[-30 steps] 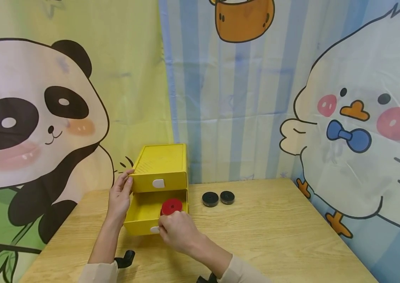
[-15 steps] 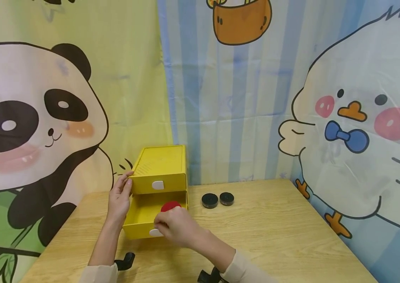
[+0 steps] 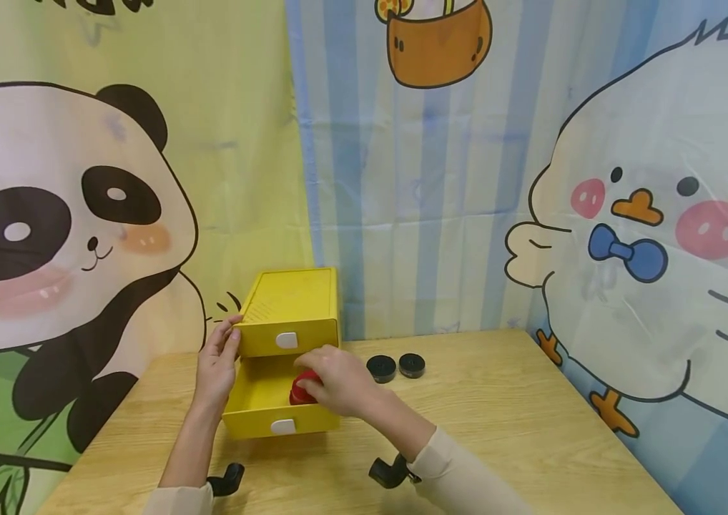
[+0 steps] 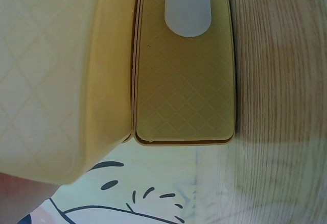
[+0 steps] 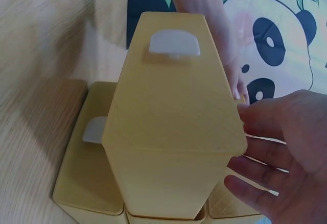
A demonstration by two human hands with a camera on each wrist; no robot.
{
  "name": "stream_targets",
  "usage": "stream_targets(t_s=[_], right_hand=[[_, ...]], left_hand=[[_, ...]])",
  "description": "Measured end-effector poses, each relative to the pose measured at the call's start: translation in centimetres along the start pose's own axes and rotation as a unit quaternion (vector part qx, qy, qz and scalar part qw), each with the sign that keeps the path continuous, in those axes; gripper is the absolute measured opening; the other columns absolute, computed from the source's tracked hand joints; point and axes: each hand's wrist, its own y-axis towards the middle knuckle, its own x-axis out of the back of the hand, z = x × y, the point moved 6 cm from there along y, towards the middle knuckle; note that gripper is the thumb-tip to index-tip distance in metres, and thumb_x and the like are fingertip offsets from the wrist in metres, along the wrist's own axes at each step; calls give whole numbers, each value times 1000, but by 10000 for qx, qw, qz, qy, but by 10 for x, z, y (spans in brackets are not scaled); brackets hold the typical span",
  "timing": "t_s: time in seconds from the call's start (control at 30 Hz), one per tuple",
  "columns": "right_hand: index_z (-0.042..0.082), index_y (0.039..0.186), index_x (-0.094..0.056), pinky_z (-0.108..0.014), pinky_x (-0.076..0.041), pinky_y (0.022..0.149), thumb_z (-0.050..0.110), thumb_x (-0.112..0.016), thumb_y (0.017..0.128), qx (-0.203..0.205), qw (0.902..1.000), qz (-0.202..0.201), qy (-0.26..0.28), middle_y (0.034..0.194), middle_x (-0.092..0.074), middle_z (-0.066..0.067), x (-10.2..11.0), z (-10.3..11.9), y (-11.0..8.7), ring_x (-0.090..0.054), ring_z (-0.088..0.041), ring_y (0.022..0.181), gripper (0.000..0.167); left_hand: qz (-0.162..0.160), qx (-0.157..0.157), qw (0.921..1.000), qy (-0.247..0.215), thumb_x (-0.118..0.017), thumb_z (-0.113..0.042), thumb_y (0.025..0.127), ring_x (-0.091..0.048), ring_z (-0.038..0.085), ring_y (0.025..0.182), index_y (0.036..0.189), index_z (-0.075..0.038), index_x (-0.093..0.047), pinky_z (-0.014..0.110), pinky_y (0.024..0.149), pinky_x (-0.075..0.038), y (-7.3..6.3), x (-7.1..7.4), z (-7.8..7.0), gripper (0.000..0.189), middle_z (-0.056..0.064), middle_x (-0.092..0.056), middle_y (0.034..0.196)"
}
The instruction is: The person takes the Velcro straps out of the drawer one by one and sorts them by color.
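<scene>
A yellow drawer box stands on the table with its middle drawer pulled out. My left hand holds the box's upper front left corner, fingertips by the top edge. Inside the drawer sits a flat, round red roll, apparently with another beneath it. My right hand reaches over the drawer's right side, thumb and fingers around the red roll. Whether they pinch it is hidden. In the right wrist view the right hand is beside the drawer wall, partly behind it.
Two black rolls, one larger and one smaller, lie right of the box. The lower drawer is closed, with a white tab handle. The wooden table meets printed curtains at the back.
My right hand has left the open drawer's white handle and moved up and right, over to the red roll. The left hand keeps its place on the box corner.
</scene>
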Motion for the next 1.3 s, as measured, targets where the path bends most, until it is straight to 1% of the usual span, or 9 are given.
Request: stream_targets(t_s=[0.17, 0.27, 0.4, 0.53, 0.63, 0.77, 0.87, 1.2, 1.3], right_hand=[[24, 148, -58, -28, -58, 90, 33, -70, 101, -62, 9999, 3, 120, 126, -72, 4, 2, -4, 2, -69, -13, 110, 49], [25, 149, -58, -27, -57, 88, 34, -71, 100, -25, 9997, 211, 70, 126, -72, 4, 2, -6, 5, -69, -12, 108, 51], [23, 141, -66, -25, -56, 86, 35, -73, 99, 7, 9965, 838, 57, 127, -73, 4, -7, -13, 8, -69, -11, 104, 44], [23, 131, -72, -21, -53, 77, 38, -76, 96, -19, 9912, 1313, 161, 117, -76, 7, -16, -22, 10, -65, -7, 92, 39], [23, 120, -76, -18, -50, 71, 40, -79, 93, -1, 9893, 1439, 256, 106, -76, 10, -19, -26, 11, -62, -4, 83, 32], [23, 98, -78, -17, -47, 64, 41, -81, 92, -9, 9883, 1475, 377, 90, -73, 12, -21, -28, 11, -58, -3, 73, 20], [24, 87, -75, -16, -45, 61, 43, -81, 91, -11, 9882, 1481, 402, 83, -69, 14, -23, -29, 12, -57, -3, 69, 20], [19, 94, -70, -16, -48, 70, 30, -85, 89, 82, 9852, 1677, 348, 90, -69, 11, -30, -27, 11, -56, -5, 77, 19], [18, 94, -71, -17, -48, 71, 33, -85, 89, 17, 9860, 1602, 459, 91, -69, 10, -28, -27, 10, -56, -5, 79, 21]], left_hand=[[46, -61, 10000, -13, -43, -38, 112, -47, 7, 131, 155, -22, -48, 11, 98, -42, 1, 0, 1, 46, 2, -48, 155], [-3, -82, 10000, 50, -43, -38, 112, -48, 5, 130, 155, -24, -49, 11, 97, -42, 2, 0, 1, 45, -1, -50, 153], [-62, -87, 9999, 4, -45, -38, 111, -50, 7, 121, 153, -23, -51, 16, 94, -44, 3, -2, 0, 45, -4, -56, 142], [-17, -102, 9999, -76, -45, -37, 111, -50, 8, 119, 153, -22, -51, 18, 93, -44, 4, -4, -1, 45, -7, -57, 137], [2, -103, 9999, -46, -44, -38, 112, -50, 7, 123, 153, -22, -51, 16, 95, -43, 3, -5, 0, 45, -6, -56, 142], [4, -121, 9999, -51, -44, -38, 112, -50, 8, 123, 153, -22, -51, 16, 95, -43, 2, -5, 0, 44, -2, -54, 146], [-35, -130, 9999, -70, -45, -37, 112, -50, 7, 125, 152, -22, -51, 14, 96, -44, 1, -4, 1, 44, -1, -53, 148], [-15, -75, 10000, -51, -44, -39, 112, -49, 5, 131, 154, -22, -50, 9, 98, -42, 0, 0, 2, 46, 2, -48, 156], [-16, -69, 10000, -42, -44, -39, 111, -48, 5, 132, 154, -23, -50, 9, 98, -42, -1, 0, 2, 46, 1, -49, 155]])
